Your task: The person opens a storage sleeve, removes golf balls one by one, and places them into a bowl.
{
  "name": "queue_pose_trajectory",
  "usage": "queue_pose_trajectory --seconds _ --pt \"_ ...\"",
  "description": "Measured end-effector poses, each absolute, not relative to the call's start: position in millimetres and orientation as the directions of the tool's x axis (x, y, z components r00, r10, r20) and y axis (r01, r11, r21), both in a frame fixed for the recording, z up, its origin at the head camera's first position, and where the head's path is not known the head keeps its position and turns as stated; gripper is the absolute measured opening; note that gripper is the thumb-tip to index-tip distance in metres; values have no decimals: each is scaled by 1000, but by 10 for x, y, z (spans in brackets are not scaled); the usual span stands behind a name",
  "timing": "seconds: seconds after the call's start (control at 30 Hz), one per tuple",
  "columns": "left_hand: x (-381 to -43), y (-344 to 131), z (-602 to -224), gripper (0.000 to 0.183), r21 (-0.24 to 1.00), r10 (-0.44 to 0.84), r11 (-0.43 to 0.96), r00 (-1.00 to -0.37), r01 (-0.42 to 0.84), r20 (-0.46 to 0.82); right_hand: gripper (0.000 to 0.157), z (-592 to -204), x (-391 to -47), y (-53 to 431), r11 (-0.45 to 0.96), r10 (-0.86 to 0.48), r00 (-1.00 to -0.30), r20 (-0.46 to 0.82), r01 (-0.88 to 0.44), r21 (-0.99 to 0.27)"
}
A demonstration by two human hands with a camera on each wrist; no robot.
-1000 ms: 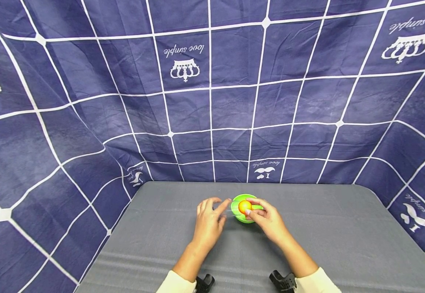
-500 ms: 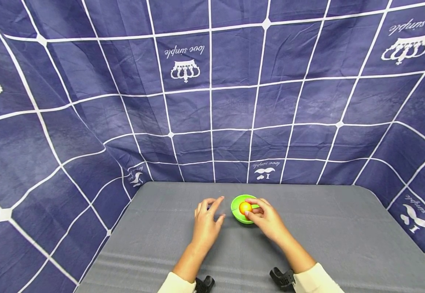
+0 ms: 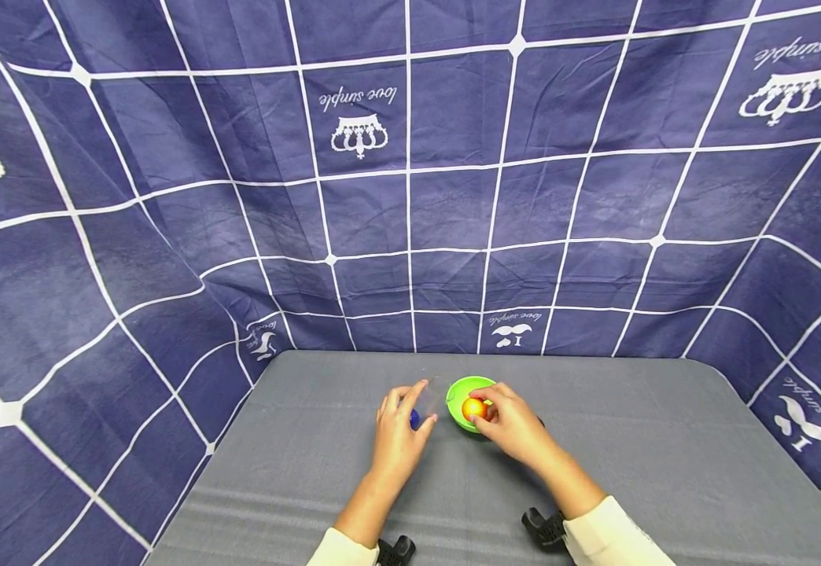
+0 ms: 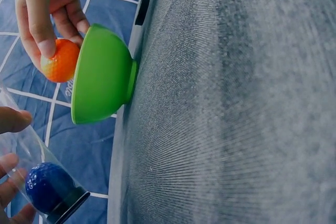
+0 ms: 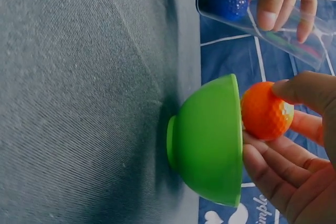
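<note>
In the head view my right hand (image 3: 517, 420) pinches an orange golf ball (image 3: 474, 409) between thumb and fingers over the green bowl (image 3: 458, 393). The right wrist view has this golf ball (image 5: 265, 111) right at the bowl's rim (image 5: 234, 129), with the lower fingers close by that rim. To the left of the bowl, my left hand (image 3: 396, 428) holds a clear plastic tube (image 3: 433, 397) with fingers and thumb around it. A blue golf ball (image 4: 50, 186) sits low inside the tube, just above its black end (image 4: 71, 208). The tube leans, its upper end towards the bowl.
A grey cloth-covered table (image 3: 630, 456) carries the bowl. Beside the right hand a small flat black object (image 4: 142, 9) lies on it. Blue curtain (image 3: 453, 204) with white grid lines stands behind and at both sides. Black straps (image 3: 543, 528) show near both wrists.
The tube in my left hand has drawn back leftward from over the bowl and tipped more upright; its blue ball now shows. My right hand has moved the orange golf ball slightly nearer to me.
</note>
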State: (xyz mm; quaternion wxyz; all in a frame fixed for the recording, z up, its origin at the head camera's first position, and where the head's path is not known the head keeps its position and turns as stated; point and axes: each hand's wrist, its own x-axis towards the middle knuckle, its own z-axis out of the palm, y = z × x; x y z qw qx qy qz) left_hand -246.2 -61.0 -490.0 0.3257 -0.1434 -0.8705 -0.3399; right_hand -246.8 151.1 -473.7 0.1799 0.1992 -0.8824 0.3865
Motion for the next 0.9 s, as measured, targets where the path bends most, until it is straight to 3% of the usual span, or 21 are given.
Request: queue_pose_trajectory --seconds 0.37,0.7,0.9 --pt "-2450 -607 -4920 60 545 6 713 -781 442 625 26 -4707 -2538 1517 764 -285 -879 382 -449 -463" --pt "-2449 -608 -4946 60 562 3 699 -788 442 615 26 -4680 -2604 1557 760 -388 -859 334 -503 -411" --pt "-2440 -615 -4965 60 577 -2 681 -786 451 618 18 -4667 -2647 1571 727 -456 -830 322 -555 -404"
